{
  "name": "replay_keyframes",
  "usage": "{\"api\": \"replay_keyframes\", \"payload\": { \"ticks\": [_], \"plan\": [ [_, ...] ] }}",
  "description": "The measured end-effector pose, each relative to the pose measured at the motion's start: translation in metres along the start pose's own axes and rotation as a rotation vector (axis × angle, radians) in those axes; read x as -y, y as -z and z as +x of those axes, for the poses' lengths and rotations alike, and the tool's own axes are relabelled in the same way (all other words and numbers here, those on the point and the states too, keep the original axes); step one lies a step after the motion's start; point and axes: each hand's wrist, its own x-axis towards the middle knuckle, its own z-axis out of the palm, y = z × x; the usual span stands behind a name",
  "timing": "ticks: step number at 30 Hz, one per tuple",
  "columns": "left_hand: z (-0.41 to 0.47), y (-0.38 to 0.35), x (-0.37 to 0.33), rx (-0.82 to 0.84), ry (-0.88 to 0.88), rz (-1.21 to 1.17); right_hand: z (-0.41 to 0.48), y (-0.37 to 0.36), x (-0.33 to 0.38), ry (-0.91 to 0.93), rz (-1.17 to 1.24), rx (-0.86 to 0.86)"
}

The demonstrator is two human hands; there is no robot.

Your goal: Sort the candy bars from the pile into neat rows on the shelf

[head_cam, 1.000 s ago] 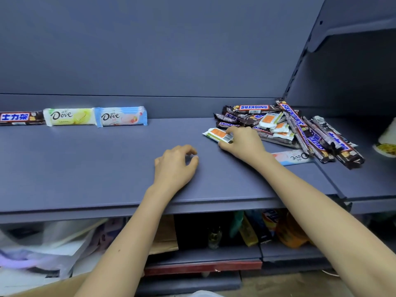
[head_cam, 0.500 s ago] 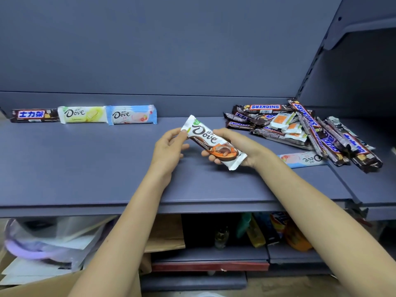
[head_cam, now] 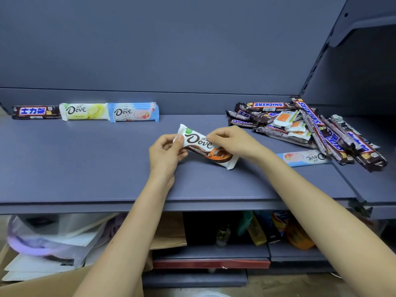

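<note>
Now both hands, left hand (head_cam: pixel 166 152) and right hand (head_cam: pixel 230 141), pinched the Dove bar (head_cam: pixel 201 146) mid-frame; a slip could send it off the shelf (head_cam: pixel 85 168) edge.

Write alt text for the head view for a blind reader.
Two hands hold a white-and-orange Dove bar over a blue-grey shelf: the left hand pinches its left end, the right hand grips its middle. A row of three bars sits back left; a jumbled pile lies right.

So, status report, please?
Left hand and right hand pinch white-and-brown Dove bar. Pile of wrapped candy bars lies right. Nothing between bar and back row.
</note>
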Motion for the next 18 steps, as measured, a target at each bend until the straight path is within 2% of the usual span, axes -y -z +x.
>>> {"api": "replay_keyframes", "payload": {
  "ticks": [5, 11, 14, 18],
  "plan": [
    [-0.002, 0.004, 0.006, -0.09, -0.013, -0.053, 0.009, -0.017, 0.009, 0.175, -0.141, -0.119],
    [0.004, 0.02, 0.0, -0.093, -0.017, 0.0, 0.025, -0.031, 0.015, 0.176, -0.111, -0.116],
    [0.011, 0.032, -0.001, -0.076, -0.03, 0.151, 0.037, -0.036, 0.016, 0.189, -0.169, -0.134],
    [0.022, 0.043, -0.003, -0.144, -0.191, 0.495, 0.056, -0.041, 0.017, 0.175, -0.239, -0.165]
  ]
}}
